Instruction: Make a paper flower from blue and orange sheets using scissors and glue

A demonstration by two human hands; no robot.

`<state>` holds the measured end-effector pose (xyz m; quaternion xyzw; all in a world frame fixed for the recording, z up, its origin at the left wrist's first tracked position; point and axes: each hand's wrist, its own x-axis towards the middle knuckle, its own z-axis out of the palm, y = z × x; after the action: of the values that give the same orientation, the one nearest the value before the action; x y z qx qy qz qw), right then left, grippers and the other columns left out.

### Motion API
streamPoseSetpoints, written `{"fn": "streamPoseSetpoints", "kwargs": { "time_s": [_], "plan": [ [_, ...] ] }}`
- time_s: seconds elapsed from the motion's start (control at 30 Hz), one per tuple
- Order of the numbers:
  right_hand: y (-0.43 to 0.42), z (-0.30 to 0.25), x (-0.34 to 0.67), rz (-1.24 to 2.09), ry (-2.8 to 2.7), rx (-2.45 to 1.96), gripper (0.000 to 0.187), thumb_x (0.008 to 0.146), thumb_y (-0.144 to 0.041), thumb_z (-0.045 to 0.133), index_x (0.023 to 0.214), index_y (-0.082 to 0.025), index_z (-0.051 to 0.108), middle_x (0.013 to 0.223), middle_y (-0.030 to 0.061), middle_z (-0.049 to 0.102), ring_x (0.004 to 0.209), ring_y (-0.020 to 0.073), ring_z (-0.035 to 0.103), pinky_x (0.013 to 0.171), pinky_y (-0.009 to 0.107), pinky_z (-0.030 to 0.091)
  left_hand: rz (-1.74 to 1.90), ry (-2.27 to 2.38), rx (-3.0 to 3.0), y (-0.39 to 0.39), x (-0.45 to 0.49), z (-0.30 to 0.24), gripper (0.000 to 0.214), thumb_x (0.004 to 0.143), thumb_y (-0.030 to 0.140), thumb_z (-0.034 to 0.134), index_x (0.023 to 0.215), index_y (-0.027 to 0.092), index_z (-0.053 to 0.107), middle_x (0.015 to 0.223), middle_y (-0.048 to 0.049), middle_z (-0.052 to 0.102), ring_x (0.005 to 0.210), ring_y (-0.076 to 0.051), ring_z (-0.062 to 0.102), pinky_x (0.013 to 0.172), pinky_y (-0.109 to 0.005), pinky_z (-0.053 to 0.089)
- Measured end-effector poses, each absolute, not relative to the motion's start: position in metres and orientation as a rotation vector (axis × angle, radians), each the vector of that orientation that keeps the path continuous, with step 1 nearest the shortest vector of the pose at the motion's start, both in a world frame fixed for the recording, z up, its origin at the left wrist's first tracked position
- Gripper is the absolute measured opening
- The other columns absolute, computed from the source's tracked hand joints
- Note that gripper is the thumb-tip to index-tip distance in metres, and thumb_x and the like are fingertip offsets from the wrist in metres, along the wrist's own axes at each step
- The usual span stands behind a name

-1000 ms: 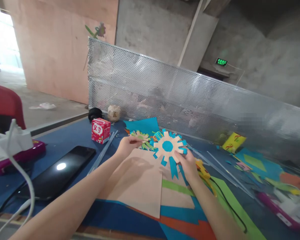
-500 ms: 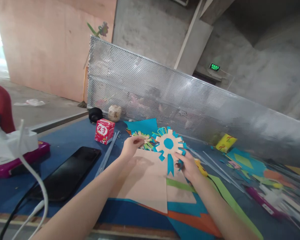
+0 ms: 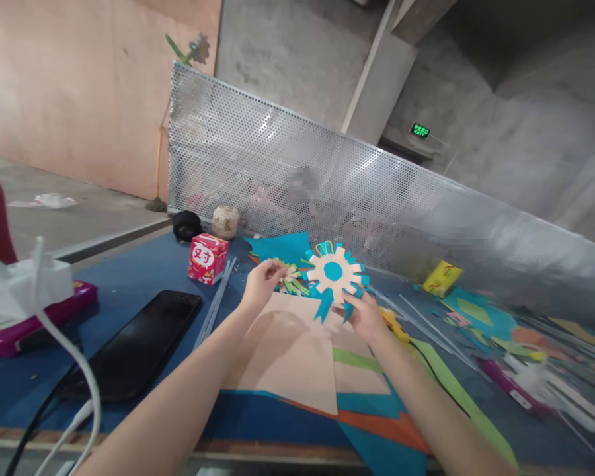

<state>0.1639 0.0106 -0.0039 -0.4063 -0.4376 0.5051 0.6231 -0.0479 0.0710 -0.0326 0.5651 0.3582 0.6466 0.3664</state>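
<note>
My right hand (image 3: 365, 314) grips a cream paper rosette (image 3: 346, 274) by its lower edge. The rosette has a round blue centre, square tabs around its rim, blue paper behind and two blue ribbon tails hanging below. To its left, my left hand (image 3: 265, 283) is closed with thumb and fingertips pinched together; what it holds, if anything, is hidden. Just beyond those fingertips shows a green and cream fringed paper flower (image 3: 291, 276). Below both hands lie cream paper sheets (image 3: 287, 357), on top of blue and orange sheets (image 3: 381, 430).
A phone (image 3: 139, 344), a red box (image 3: 207, 259) and clear glue sticks (image 3: 215, 301) lie at left, with a power strip (image 3: 79, 311). A yellow glue gun (image 3: 395, 324) is beside my right wrist. Paper scraps (image 3: 476, 314) spread at right. A perforated metal screen (image 3: 287, 152) borders the table.
The rosette has tilted in my right hand, and its tails now hang further left. My left hand stays pinched and has risen slightly. The camera view has shifted a little.
</note>
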Motion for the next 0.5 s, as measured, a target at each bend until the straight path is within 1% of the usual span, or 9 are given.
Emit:
{"fn": "streamPoseSetpoints", "kwargs": {
  "time_s": [0.07,0.13,0.2,0.27,0.33,0.4,0.5],
  "plan": [
    [0.015,-0.004,0.161,1.162,-0.992,-0.872,0.038,0.051,-0.02,0.073,0.084,-0.025,0.057,0.083,-0.0044,0.066,0.077,0.0165,0.061,0.064,0.033,0.053,1.667,0.938,1.421,0.071,-0.048,-0.033,0.02,0.067,0.036,0.061,0.07,0.017,0.057,0.069,-0.0034,0.061,0.066,-0.017,0.06,0.059,-0.028,0.048],
    [0.02,-0.004,0.158,1.157,-0.974,-0.834,0.037,0.051,-0.02,0.073,0.083,-0.025,0.056,0.081,-0.0046,0.066,0.079,0.0174,0.062,0.066,0.035,0.053,1.64,0.941,1.405,0.068,-0.046,-0.031,0.026,0.067,0.039,0.061,0.078,0.016,0.058,0.077,-0.0061,0.063,0.071,-0.019,0.061,0.059,-0.029,0.049],
    [0.026,-0.004,0.155,1.157,-0.952,-0.822,0.039,0.049,-0.018,0.073,0.082,-0.025,0.054,0.077,-0.0055,0.065,0.074,0.0173,0.062,0.062,0.034,0.053,1.589,0.894,1.371,0.063,-0.042,-0.027,0.036,0.066,0.04,0.063,0.091,0.015,0.056,0.091,-0.0091,0.062,0.076,-0.02,0.062,0.06,-0.03,0.05],
    [0.03,-0.005,0.149,1.166,-0.942,-0.824,0.042,0.047,-0.016,0.074,0.082,-0.025,0.053,0.074,-0.006,0.065,0.07,0.0169,0.062,0.057,0.033,0.053,1.568,0.808,1.3,0.057,-0.038,-0.022,0.049,0.062,0.038,0.068,0.102,0.017,0.051,0.105,-0.0115,0.058,0.082,-0.02,0.063,0.064,-0.03,0.051],
    [0.031,-0.006,0.142,1.184,-0.951,-0.827,0.044,0.046,-0.015,0.074,0.082,-0.025,0.052,0.073,-0.0057,0.065,0.067,0.0165,0.062,0.054,0.032,0.053,1.585,0.734,1.211,0.053,-0.034,-0.018,0.059,0.056,0.032,0.074,0.106,0.018,0.047,0.114,-0.0128,0.053,0.085,-0.019,0.062,0.069,-0.031,0.05],
    [0.03,-0.007,0.133,1.211,-0.973,-0.832,0.044,0.046,-0.014,0.074,0.083,-0.024,0.053,0.072,-0.0051,0.065,0.065,0.016,0.061,0.052,0.031,0.053,1.61,0.712,1.154,0.053,-0.033,-0.018,0.064,0.052,0.028,0.076,0.107,0.018,0.046,0.115,-0.0126,0.052,0.083,-0.018,0.062,0.069,-0.03,0.051],
    [0.027,-0.005,0.123,1.257,-1.004,-0.834,0.045,0.046,-0.013,0.074,0.086,-0.024,0.054,0.072,-0.0056,0.065,0.064,0.0154,0.061,0.053,0.031,0.053,1.629,0.704,1.137,0.059,-0.035,-0.02,0.063,0.052,0.025,0.077,0.107,0.017,0.046,0.106,-0.01,0.057,0.076,-0.015,0.062,0.065,-0.028,0.051]
  ]
}}
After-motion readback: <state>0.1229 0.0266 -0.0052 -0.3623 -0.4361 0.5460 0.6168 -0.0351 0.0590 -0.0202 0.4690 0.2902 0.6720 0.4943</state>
